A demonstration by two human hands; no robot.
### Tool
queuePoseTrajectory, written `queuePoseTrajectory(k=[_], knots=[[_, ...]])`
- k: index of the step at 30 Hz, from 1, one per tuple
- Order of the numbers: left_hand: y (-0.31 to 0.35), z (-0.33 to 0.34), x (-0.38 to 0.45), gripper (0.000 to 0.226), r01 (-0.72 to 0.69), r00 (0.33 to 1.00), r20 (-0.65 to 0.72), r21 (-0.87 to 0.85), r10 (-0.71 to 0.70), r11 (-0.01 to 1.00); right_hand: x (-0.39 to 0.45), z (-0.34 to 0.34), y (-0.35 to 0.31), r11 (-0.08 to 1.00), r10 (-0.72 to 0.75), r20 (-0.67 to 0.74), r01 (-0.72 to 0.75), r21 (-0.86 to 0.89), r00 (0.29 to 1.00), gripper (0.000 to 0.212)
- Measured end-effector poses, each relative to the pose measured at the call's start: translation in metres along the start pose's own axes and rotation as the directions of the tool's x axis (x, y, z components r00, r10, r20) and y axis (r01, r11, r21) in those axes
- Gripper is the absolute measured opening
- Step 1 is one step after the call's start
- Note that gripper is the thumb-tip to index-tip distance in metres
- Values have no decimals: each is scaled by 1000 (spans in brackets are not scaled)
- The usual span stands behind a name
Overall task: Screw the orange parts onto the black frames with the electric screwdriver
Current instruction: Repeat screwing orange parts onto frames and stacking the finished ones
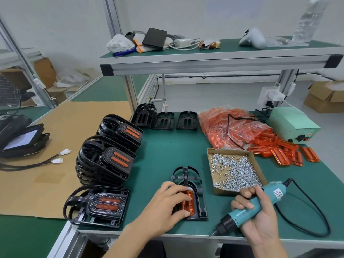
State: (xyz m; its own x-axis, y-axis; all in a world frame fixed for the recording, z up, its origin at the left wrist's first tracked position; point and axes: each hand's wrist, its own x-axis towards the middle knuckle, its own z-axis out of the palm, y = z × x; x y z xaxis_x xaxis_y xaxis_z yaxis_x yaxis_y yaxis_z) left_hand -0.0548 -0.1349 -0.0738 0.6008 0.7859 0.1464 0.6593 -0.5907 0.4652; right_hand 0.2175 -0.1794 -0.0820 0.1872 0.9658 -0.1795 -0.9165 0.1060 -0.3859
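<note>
Now, workpiece: black frame lies flat under the left hand, orange part seated in it.
Long axis: frame runs away from the person, arched end far, open end near the bench edge.
Left hand: fingers spread and pressing down on the orange part, pinning it in the frame; not curled round anything.
Right hand: fingers wrapped round the screwdriver body.
Screwdriver: bit points down and toward the person, just right of the frame's near corner, clear of it.
Key relation: frame sits left of the bit; the right hand is the tool hand, the left already touches the part.
Screws: loose in a box just beyond the right hand.
Judgement: the bit likely needs a screw, then a short swing leftward to the frame.
</note>
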Motion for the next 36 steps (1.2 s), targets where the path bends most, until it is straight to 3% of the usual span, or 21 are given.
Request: queuePoseTrajectory(k=[6,12,26,32,36], knots=[[-2,1,1,55,-25,1000,-10,-44,24,999,1,2,-1,1000,1,8,-1,-21,1000,27],[-4,5,-2,55,-77,997,-22,70,79,995,-1,1,-2,999,2,38,0,-41,999,43],[-7,12,18,42,-141,978,-116,228,171,963,1,3,-1,1000,9,-35,-9,-5,999,16],[13,11,38,32,24,978,-207,-24,-29,999,1,5,0,1000,10,-66,-10,3,998,20],[39,9,71,6,-9,950,-313,-74,-14,997,2,5,0,1000,2,-69,-2,7,998,19]])
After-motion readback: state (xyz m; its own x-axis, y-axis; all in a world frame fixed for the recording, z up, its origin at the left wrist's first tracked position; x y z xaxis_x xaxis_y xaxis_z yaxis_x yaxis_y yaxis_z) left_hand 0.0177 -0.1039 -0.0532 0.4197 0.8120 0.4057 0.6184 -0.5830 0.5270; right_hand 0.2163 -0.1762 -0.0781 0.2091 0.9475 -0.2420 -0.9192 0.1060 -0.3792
